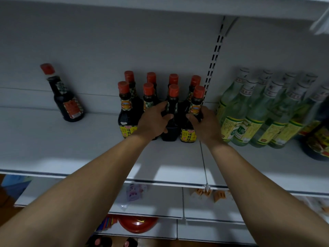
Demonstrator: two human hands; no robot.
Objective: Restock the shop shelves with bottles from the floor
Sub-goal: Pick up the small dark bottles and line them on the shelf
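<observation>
— Bottles (148, 97) with red caps, dark sauce by the look of it, stand in two rows on the middle shelf (89, 143). Both hands are in among the front row.

— What is each hand doing?

— The left hand (154, 120) is wrapped round the shoulder of the third front bottle (172, 111), whose label faces away. The right hand (204, 123) is closed on the end bottle (193, 120), the one with the yellow label showing. Both bottles look to be standing on the shelf, bases down, near its back.

— Will they be awkward to handle?

— I'd say they look like glass, and full, so fairly heavy for their size, rigid and breakable. Smooth sides could slip in a loose grip. Holding at the shoulder, where the body narrows to the neck, seems sensible; taking them by the cap would be less steady.

— Anything crowding them?

— The neighbours stand just beside, nearly touching, so a nudge could knock one over. One lone bottle (65, 97) stands well apart to the left. Pale green bottles (258, 111) fill the next bay to the right, past the slotted upright (212, 68).

— And the stock on the floor?

— A few red caps (126, 243) show below the lowest shelf, at the bottom edge.
</observation>
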